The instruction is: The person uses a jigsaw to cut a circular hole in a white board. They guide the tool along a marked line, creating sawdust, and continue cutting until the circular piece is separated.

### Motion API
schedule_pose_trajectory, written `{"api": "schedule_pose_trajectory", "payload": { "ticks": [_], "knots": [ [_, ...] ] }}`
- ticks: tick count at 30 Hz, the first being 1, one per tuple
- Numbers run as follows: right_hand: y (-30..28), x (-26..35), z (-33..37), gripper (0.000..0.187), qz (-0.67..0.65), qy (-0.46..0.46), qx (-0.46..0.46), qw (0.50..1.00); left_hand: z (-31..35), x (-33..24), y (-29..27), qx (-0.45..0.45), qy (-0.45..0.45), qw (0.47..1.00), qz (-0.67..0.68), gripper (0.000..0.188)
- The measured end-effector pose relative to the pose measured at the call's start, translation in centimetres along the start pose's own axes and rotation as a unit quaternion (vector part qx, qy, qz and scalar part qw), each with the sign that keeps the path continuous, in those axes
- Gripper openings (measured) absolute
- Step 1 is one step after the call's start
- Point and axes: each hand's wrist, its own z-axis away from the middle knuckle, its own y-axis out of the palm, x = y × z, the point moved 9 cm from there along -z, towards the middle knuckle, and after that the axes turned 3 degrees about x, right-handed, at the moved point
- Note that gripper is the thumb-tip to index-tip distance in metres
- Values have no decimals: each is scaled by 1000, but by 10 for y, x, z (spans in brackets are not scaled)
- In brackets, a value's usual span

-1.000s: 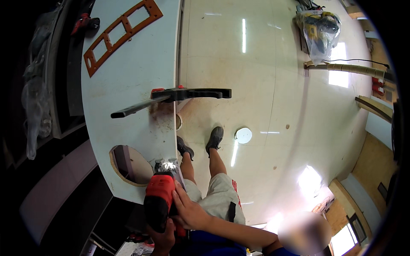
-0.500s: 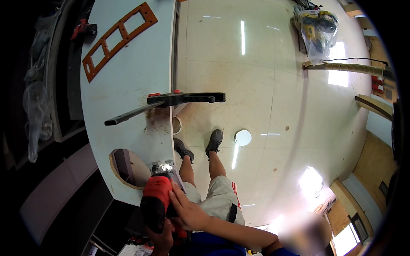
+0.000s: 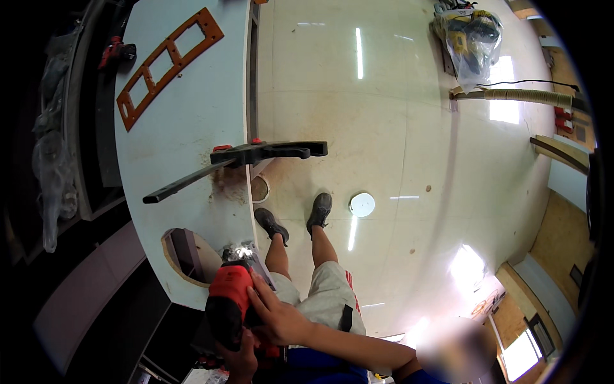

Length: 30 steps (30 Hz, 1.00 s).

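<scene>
A red and black power tool (image 3: 230,288), by its look a cordless jigsaw, stands at the near end of a pale blue-white workbench (image 3: 185,115). Its lit metal front rests on the top beside a large round hole (image 3: 181,256), near the right edge. My right hand (image 3: 281,317) lies along the tool's right side, fingers stretched forward and pressed to the body. At the rear, my left hand (image 3: 240,358) is closed on the tool; part of it is dark and hidden. The blade does not show.
A black bar clamp (image 3: 246,153) grips the bench's right edge, sawdust around it. An orange-brown template (image 3: 169,67) with cutouts lies farther up, and a red drill (image 3: 117,53) at the left. A white disc (image 3: 362,205) and bagged yellow tools (image 3: 470,45) are on the floor.
The whole view has shifted slightly, with bench and clamp appearing farther left. Both hands stay on the jigsaw, which keeps about the same place beside the hole.
</scene>
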Motion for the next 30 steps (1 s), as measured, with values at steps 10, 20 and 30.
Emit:
{"api": "schedule_pose_trajectory", "payload": {
  "ticks": [10, 20, 30],
  "knots": [
    [-4, 2, -4, 97, 9, 5, 0, 1000, -2, -7, 4, -7, 21, 1000, 8, 29],
    [-6, -2, -2, 106, 15, 5, 33, 999, -1, -1, 11, 3, 13, 999, 50, 28],
    [-21, 41, 27, 71, -27, 114, 28, 993, -4, -24, 20, 80, 114, 990, -17, 43]
  ]
}}
